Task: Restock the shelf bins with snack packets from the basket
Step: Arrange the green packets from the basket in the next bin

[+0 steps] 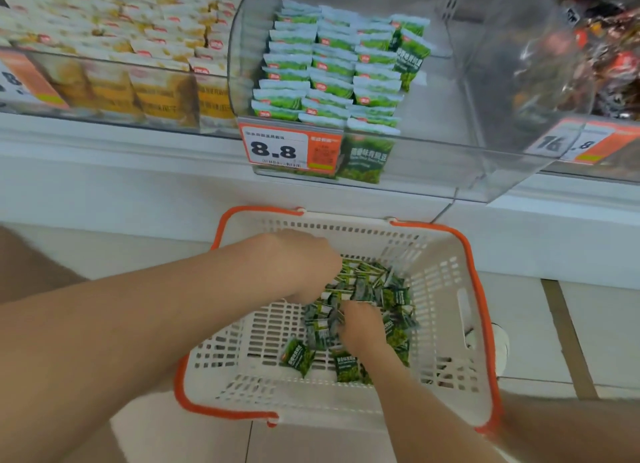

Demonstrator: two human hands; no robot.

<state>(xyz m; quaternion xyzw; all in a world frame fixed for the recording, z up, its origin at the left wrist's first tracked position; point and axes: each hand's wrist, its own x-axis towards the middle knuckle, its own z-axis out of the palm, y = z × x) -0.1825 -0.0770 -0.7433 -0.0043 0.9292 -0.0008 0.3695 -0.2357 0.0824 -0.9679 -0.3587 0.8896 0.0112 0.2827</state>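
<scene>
Both arms reach down and forward into the white basket (446, 289), which sits on the floor below the shelf. The left hand (304, 262) is knuckles up, its fingers curled down into the heap of green snack packets (367, 286). Whether its grip has closed on any I cannot tell. The right hand (362, 326) is sunk among the packets nearer me, and its grip is blurred, so I cannot tell there either. The loose packets lie jumbled, long sides pointing every way. Above, the clear bin (485, 82) holds stocked packets (332, 68) on edge in three rows running front to back.
</scene>
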